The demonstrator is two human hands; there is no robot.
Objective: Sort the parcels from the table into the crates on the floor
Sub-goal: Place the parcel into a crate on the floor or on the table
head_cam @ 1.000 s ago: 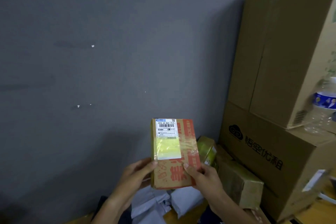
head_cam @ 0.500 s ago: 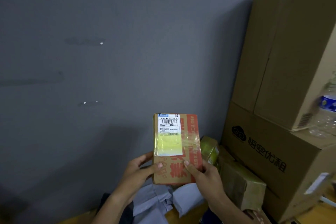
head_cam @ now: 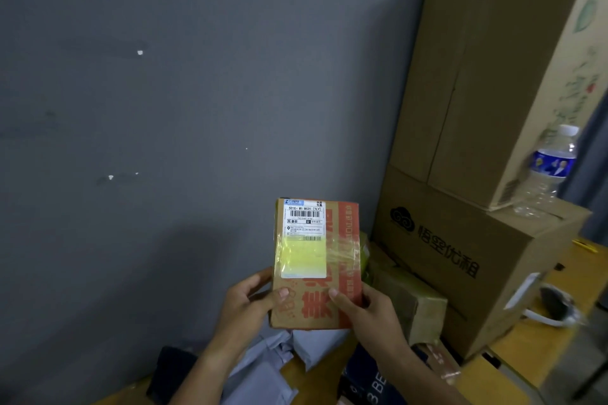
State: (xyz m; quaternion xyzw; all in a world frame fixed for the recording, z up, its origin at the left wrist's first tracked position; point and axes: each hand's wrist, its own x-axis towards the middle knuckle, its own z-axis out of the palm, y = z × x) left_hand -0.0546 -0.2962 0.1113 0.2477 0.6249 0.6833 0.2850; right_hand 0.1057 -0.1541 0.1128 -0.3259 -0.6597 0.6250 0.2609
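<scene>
I've got a small cardboard parcel up in front of me with both hands, held upright so its face points at me. My left hand grips its lower left edge, thumb pressed on the front and the fingers wrapped round behind; my right hand does the same on the lower right corner, thumb on the front. The parcel has a white shipping label with a barcode at its top left, a yellow patch below that under shiny clear tape, and big red print down its right side. Behind the parcel is just a plain grey wall. Right of the parcel is a big brown carton with black characters on it, and a taller carton stacked on top of that one. A clear water bottle with a blue label stands on the lower carton's top. Just beside the parcel's right edge, lower down, sits a taped box. Below the parcel a few grey poly mailer bags lie crumpled on the wooden table, plus a dark box with white lettering.
</scene>
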